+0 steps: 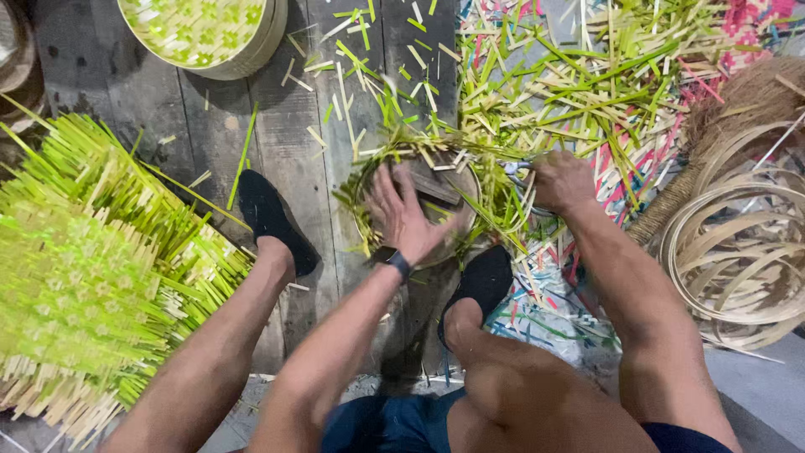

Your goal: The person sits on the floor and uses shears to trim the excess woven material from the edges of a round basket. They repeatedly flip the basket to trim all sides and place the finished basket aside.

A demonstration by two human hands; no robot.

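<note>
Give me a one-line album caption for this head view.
Seated weaver's left hand presses a round woven basket while the right hand works its edge amid green and pale strips.

bare plank floor [210, 126] passable at left, strip piles [587, 84] and hoop coils [738, 252] crowding right

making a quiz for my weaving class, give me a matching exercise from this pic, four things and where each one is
Things:
1. left hand
2. right hand
3. woven mats
4. hoops

Places:
a. stacked at far left
b. coiled at far right
c. pressed on the round basket in the middle
d. among cut strips, right of the basket

Pairs: 1-c, 2-d, 3-a, 4-b
</note>
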